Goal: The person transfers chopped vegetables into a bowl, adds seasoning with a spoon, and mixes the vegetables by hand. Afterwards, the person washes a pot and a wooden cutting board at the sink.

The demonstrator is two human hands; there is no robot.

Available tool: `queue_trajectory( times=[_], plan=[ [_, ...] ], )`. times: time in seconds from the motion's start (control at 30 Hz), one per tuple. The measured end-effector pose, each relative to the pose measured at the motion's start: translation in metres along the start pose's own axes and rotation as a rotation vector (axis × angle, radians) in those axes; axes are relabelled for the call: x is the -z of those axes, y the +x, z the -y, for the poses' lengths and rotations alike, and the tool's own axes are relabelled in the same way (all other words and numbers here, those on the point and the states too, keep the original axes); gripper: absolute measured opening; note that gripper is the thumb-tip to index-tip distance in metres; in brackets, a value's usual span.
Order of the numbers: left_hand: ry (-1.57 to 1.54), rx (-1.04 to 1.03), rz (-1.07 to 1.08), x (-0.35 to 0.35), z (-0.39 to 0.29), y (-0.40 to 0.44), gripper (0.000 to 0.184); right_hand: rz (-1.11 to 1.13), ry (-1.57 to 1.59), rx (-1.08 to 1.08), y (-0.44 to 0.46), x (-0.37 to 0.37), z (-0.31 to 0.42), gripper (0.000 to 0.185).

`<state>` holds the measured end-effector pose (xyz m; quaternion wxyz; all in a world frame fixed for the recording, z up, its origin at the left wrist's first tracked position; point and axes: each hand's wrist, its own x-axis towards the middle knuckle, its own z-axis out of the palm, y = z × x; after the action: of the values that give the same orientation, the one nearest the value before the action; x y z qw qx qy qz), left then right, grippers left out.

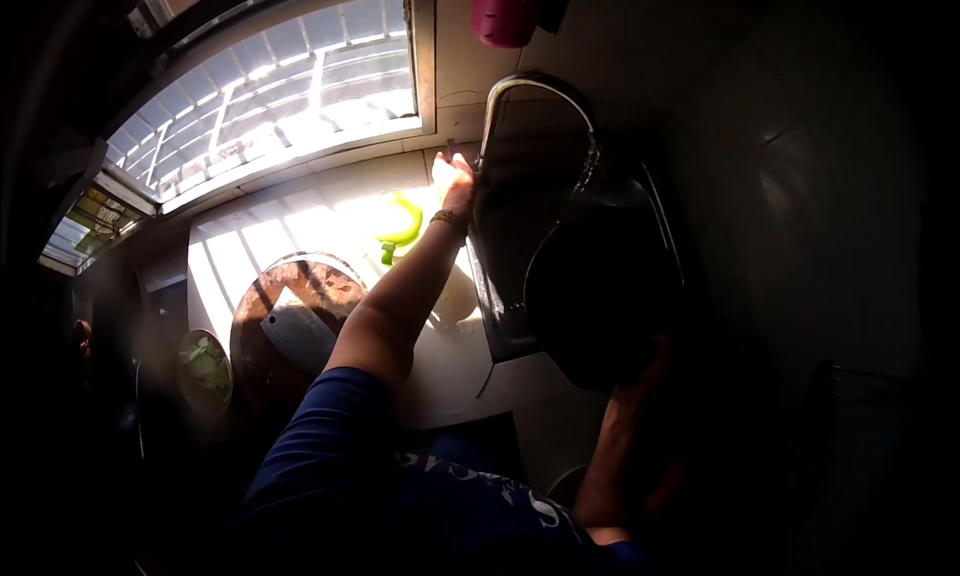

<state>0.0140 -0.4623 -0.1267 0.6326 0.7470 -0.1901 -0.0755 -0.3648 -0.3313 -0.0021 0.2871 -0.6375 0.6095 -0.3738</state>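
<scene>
My left hand (453, 184) reaches to the base of the faucet (490, 116), its fingers closed at the faucet handle (451, 148). From the curved spout, water (586, 171) runs down toward the black sink (488, 276). A dark round pan (600, 286) is over the sink and overlaps its near edge. My right hand (650, 364) is at the pan's near right rim and appears to grip it, though deep shadow hides most of the fingers. The inside of the pan is too dark to make out.
Left of the sink, a round wooden cutting board (265, 301) carries a cleaver (298, 331). A bright green item (400, 221) lies on the sunlit counter (215, 251). Cut green vegetables fill a bowl (184, 354). A pink container (505, 11) hangs on the wall.
</scene>
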Motion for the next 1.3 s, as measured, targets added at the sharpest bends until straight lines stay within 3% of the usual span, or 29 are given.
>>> queue_trajectory(
  times=[0.03, 0.07, 0.17, 0.2, 0.27, 0.3, 0.33, 0.4, 0.43, 0.5, 0.57, 0.6, 0.67, 0.73, 0.77, 0.93, 1.0, 1.07, 1.13, 1.2, 1.23, 1.3],
  plan=[
    [-0.072, 0.264, 0.321, 0.002, -0.001, 0.019, 0.048, -0.031, 0.287, -0.142, -0.008, -0.007, -0.005, 0.047],
    [0.184, 0.235, 0.256, 0.004, -0.027, 0.016, 0.046, -0.098, 0.546, -0.273, -0.016, -0.014, -0.010, 0.041],
    [-0.433, 0.470, 0.248, 0.002, -0.019, 0.035, 0.040, -0.124, 0.877, -0.525, -0.043, -0.021, -0.046, 0.044],
    [-0.655, 0.533, 0.183, 0.006, -0.028, 0.027, 0.036, -0.081, 0.828, -0.495, -0.052, -0.019, -0.042, 0.043],
    [-0.680, 0.345, 0.167, 0.006, -0.017, 0.014, 0.033, -0.043, 0.777, -0.503, -0.075, -0.019, -0.027, 0.042],
    [-0.725, 0.371, 0.210, 0.009, -0.019, 0.007, 0.031, -0.077, 0.735, -0.570, -0.076, -0.015, 0.010, 0.033],
    [-0.807, 0.384, 0.222, 0.012, -0.018, 0.001, 0.032, -0.048, 0.731, -0.595, -0.078, -0.015, 0.002, 0.031],
    [-0.694, 0.343, 0.349, 0.044, -0.063, -0.026, 0.037, 0.011, 0.721, -0.642, -0.082, -0.016, -0.012, 0.028],
    [-0.381, 0.159, 0.378, 0.048, -0.036, -0.025, 0.044, 0.070, 0.669, -0.634, -0.081, -0.017, -0.011, 0.029],
    [-0.103, 0.263, 0.567, 0.082, -0.075, -0.064, 0.048, 0.076, 0.846, -0.556, -0.086, -0.023, -0.027, 0.030],
    [-0.103, 0.207, 0.843, 0.103, -0.051, -0.091, 0.056, 0.155, 0.823, -0.556, -0.077, -0.011, 0.013, 0.030],
    [-0.067, 0.360, 0.990, 0.127, -0.070, -0.109, 0.059, 0.190, 0.734, -0.513, -0.072, -0.011, 0.006, 0.030],
    [-0.056, 0.506, 1.036, 0.158, -0.066, -0.136, 0.059, 0.246, 0.552, -0.423, -0.061, -0.013, -0.006, 0.031],
    [-0.071, 0.520, 0.972, 0.184, -0.061, -0.151, 0.056, 0.191, 0.920, -0.961, -0.040, -0.012, 0.033, 0.034],
    [-0.031, 0.518, 0.942, 0.194, -0.062, -0.153, 0.053, 0.070, 0.843, -0.803, -0.038, -0.015, 0.050, 0.035],
    [0.038, 0.521, 0.800, 0.221, -0.048, -0.141, 0.039, 0.129, 1.094, -0.761, -0.011, -0.041, 0.028, 0.043],
    [-0.059, 0.450, 0.868, 0.210, -0.049, -0.129, 0.038, 0.193, 1.185, -0.761, 0.000, -0.043, 0.032, 0.048],
    [-0.029, 0.238, 0.858, 0.181, -0.063, -0.111, 0.042, 0.171, 1.211, -0.809, 0.011, -0.049, 0.033, 0.053],
    [0.341, -0.595, 0.633, 0.137, -0.045, -0.084, 0.047, 0.113, 1.176, -0.798, 0.021, -0.056, 0.042, 0.056],
    [0.538, -0.347, 0.732, 0.101, -0.070, -0.060, 0.052, 0.108, 1.166, -0.780, 0.031, -0.061, 0.043, 0.056],
    [0.590, -0.332, 0.790, 0.086, -0.069, -0.047, 0.054, 0.129, 1.189, -0.771, 0.038, -0.065, 0.043, 0.055],
    [0.853, -0.616, 0.635, 0.048, -0.035, -0.024, 0.054, 0.131, 1.207, -0.745, 0.046, -0.068, 0.059, 0.053]
  ],
)
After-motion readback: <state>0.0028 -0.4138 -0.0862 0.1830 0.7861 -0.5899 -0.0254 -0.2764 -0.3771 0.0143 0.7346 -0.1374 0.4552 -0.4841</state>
